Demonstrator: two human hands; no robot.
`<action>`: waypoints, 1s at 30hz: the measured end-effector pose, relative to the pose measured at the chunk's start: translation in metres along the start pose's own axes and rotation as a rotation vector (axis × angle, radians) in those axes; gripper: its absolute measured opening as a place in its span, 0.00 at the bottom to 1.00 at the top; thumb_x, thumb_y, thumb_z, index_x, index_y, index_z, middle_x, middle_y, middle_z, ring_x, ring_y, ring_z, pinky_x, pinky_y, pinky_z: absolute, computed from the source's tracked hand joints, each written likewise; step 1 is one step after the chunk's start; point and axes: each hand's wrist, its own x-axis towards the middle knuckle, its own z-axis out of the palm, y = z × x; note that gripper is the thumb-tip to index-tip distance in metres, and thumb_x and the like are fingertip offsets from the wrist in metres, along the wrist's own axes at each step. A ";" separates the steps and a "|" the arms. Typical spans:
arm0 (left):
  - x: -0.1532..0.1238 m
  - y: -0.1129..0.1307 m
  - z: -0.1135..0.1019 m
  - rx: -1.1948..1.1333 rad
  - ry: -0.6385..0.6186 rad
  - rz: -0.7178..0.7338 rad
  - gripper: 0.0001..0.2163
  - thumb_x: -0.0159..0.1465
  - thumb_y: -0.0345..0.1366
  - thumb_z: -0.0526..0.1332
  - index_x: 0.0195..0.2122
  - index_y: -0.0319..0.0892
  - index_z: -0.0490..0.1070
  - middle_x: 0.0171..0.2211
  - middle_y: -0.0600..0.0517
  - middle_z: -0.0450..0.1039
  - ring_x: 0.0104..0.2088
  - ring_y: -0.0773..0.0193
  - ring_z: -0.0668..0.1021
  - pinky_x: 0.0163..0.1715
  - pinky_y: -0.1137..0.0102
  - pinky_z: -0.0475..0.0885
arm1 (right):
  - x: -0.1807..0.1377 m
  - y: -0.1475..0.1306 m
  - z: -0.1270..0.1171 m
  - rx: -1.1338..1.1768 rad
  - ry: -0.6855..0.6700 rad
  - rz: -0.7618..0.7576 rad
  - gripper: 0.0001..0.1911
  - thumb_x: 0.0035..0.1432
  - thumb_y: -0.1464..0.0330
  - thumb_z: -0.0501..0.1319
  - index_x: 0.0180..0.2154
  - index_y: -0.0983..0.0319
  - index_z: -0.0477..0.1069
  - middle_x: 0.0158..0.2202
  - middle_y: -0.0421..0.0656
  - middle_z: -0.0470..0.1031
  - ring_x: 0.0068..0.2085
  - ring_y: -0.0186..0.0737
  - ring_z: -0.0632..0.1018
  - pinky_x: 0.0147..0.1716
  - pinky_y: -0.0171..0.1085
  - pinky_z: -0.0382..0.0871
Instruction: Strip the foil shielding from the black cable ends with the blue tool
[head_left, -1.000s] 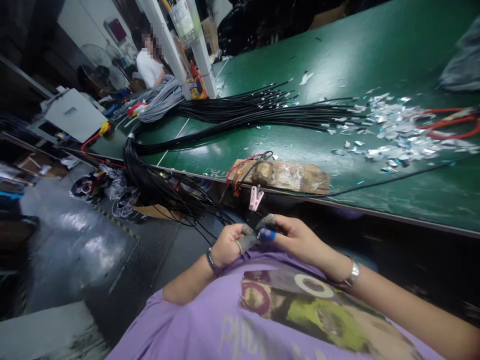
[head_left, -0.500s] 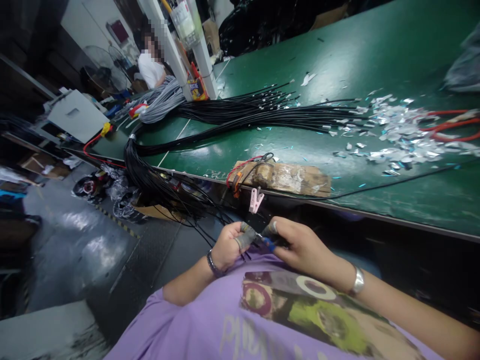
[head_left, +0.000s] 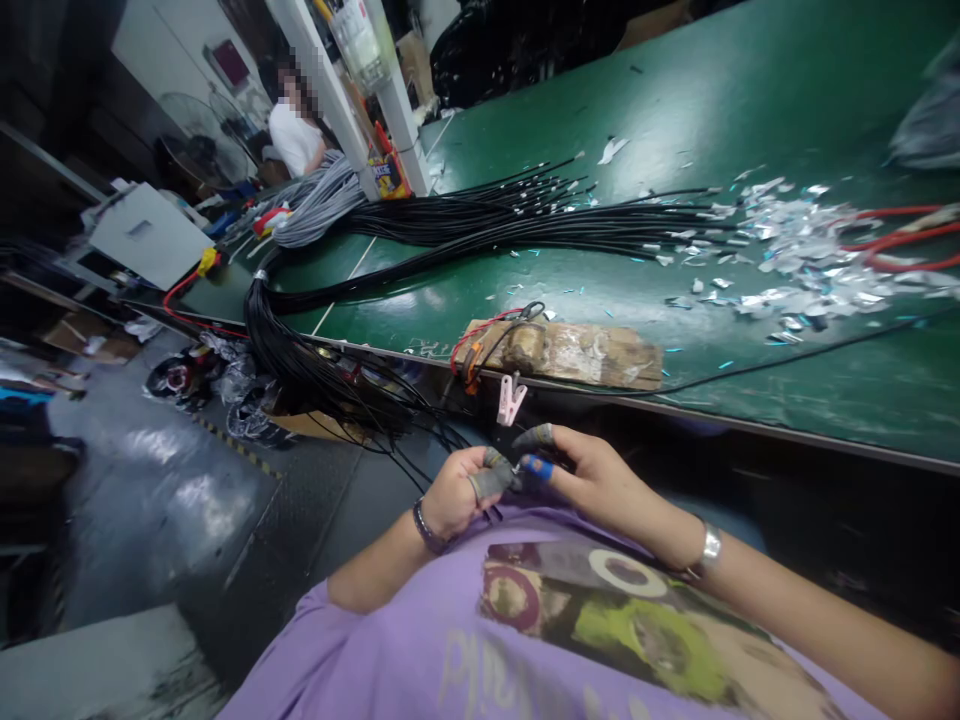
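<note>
My left hand (head_left: 466, 488) is closed, its grey-wrapped thumb and finger pinching a black cable with a small shiny tip between the hands. Short black cable ends (head_left: 493, 515) poke out below it. My right hand (head_left: 581, 470) is just to the right, its grey-wrapped forefinger lifted apart from the blue-wrapped thumb. That thumb is close to the shiny tip; whether they touch I cannot tell. Beyond the hands, a pink clothes peg (head_left: 511, 402) hangs at the table edge. Loose black cables (head_left: 330, 370) droop over the edge to the left.
A worn wooden block (head_left: 592, 355) lies at the edge of the green table (head_left: 787, 100). Black cable bundles (head_left: 480, 235) stretch across it toward foil scraps (head_left: 810, 250) and red-handled scissors (head_left: 900, 240). A white post (head_left: 401, 110) rises behind; a person (head_left: 294, 135) is farther back.
My right forefinger and thumb have parted from their pinch at the shiny tip. My left hand keeps its grip, nearly in place. The view has shifted slightly.
</note>
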 end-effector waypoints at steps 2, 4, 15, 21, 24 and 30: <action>0.001 0.000 0.000 -0.005 0.003 -0.023 0.24 0.41 0.53 0.71 0.23 0.39 0.63 0.09 0.62 0.55 0.10 0.78 0.53 0.12 0.77 0.43 | 0.000 0.000 -0.001 -0.009 -0.019 -0.031 0.08 0.56 0.64 0.56 0.31 0.61 0.70 0.30 0.43 0.75 0.32 0.40 0.74 0.34 0.37 0.69; 0.002 0.000 -0.001 0.013 -0.001 -0.031 0.23 0.42 0.54 0.70 0.23 0.40 0.63 0.09 0.62 0.55 0.10 0.77 0.53 0.11 0.77 0.43 | 0.000 0.000 -0.003 -0.033 -0.026 -0.047 0.07 0.55 0.65 0.56 0.29 0.61 0.70 0.28 0.43 0.74 0.31 0.40 0.74 0.33 0.37 0.68; 0.000 -0.011 -0.012 0.920 0.294 0.746 0.06 0.58 0.38 0.61 0.31 0.42 0.75 0.28 0.48 0.74 0.29 0.64 0.74 0.33 0.69 0.68 | -0.002 0.004 -0.001 -0.023 -0.016 0.061 0.08 0.52 0.66 0.55 0.24 0.61 0.67 0.24 0.41 0.72 0.28 0.38 0.71 0.29 0.36 0.66; -0.002 0.004 -0.014 0.791 0.095 0.531 0.14 0.60 0.46 0.59 0.24 0.41 0.71 0.19 0.52 0.68 0.21 0.68 0.68 0.25 0.73 0.64 | 0.002 -0.002 -0.002 0.126 -0.071 0.116 0.13 0.52 0.59 0.59 0.22 0.61 0.66 0.23 0.38 0.69 0.27 0.36 0.68 0.28 0.35 0.64; -0.001 0.008 -0.013 0.516 -0.066 0.312 0.22 0.54 0.55 0.62 0.20 0.39 0.66 0.15 0.55 0.64 0.17 0.72 0.64 0.20 0.76 0.60 | 0.004 -0.003 -0.001 0.291 -0.112 0.227 0.16 0.48 0.57 0.62 0.22 0.62 0.65 0.21 0.36 0.65 0.26 0.33 0.65 0.27 0.34 0.62; 0.000 -0.006 -0.015 0.205 -0.116 0.119 0.26 0.46 0.60 0.65 0.21 0.38 0.65 0.11 0.58 0.61 0.11 0.77 0.57 0.13 0.77 0.51 | 0.003 -0.001 0.014 0.700 -0.196 0.554 0.18 0.41 0.57 0.66 0.20 0.61 0.60 0.15 0.31 0.56 0.18 0.27 0.54 0.17 0.30 0.46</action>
